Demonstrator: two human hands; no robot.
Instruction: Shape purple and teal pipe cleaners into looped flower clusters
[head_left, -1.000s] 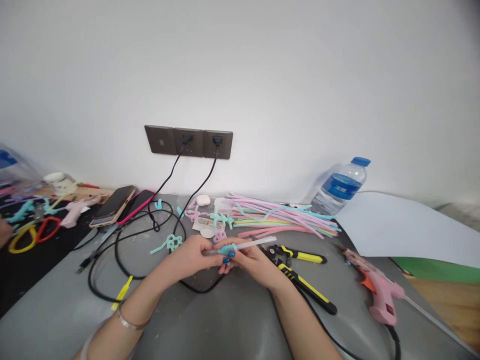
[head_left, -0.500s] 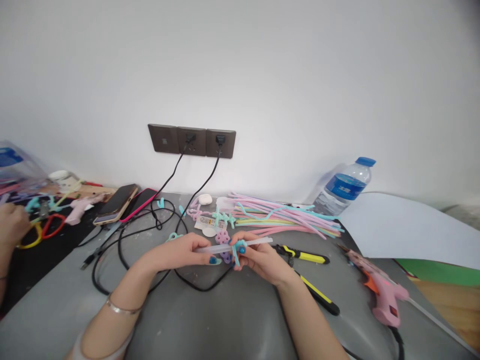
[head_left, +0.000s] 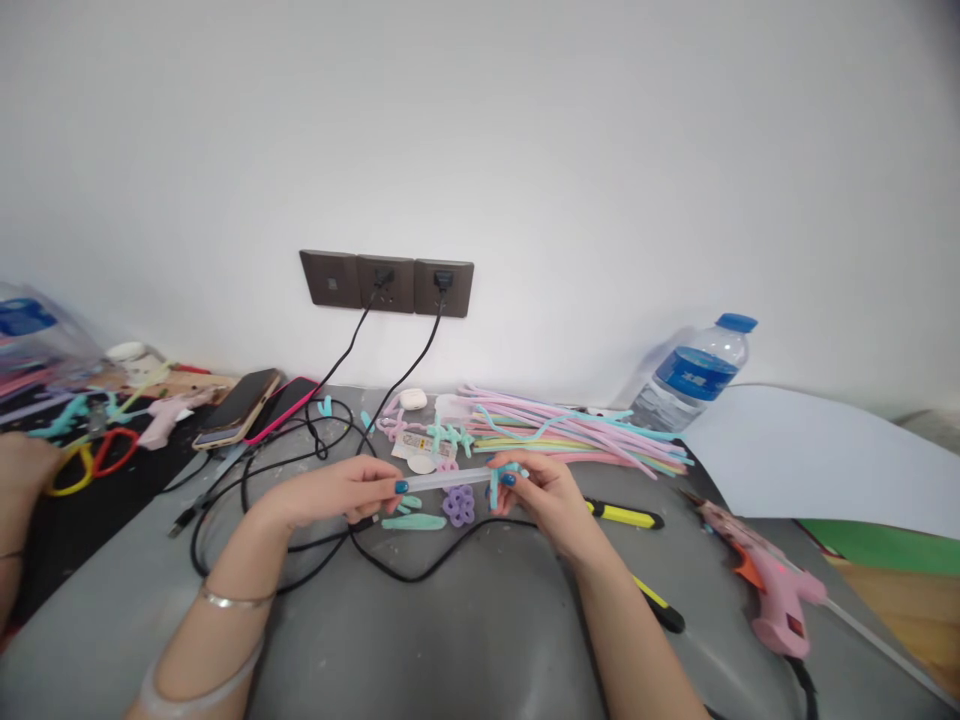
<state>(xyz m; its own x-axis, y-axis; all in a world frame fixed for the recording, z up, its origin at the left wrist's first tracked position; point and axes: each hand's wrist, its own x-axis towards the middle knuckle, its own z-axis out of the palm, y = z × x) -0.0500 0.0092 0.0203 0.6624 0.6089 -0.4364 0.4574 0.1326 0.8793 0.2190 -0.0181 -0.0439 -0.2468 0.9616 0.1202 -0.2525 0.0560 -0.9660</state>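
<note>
My left hand (head_left: pixel 356 490) pinches the left end of a translucent white glue stick (head_left: pixel 448 479), thumb on top. At the stick's other end, my right hand (head_left: pixel 551 495) closes on a light blue pipe cleaner piece (head_left: pixel 494 488), whose end hangs below the fingers. Whether the piece loops around the stick or only lies against it, I cannot tell. Under the stick, a purple pipe cleaner flower (head_left: pixel 458 505) lies on the grey table, with a flat mint-green pipe cleaner shape (head_left: pixel 414 522) to its left.
Behind my hands lies a bundle of pastel pipe cleaners (head_left: pixel 562 430). A pink glue gun (head_left: pixel 776 590), yellow-black pliers (head_left: pixel 626 515) and a water bottle (head_left: pixel 694 375) are to the right. Black cables (head_left: pixel 240 500) loop at left, near phones (head_left: pixel 238 405). Another person's hand (head_left: pixel 26 470) is by scissors (head_left: pixel 94 460).
My hands have drawn apart, the left moving left and the right moving right toward the stick's far end. More of the stick, the purple flower and the mint-green shape now show.
</note>
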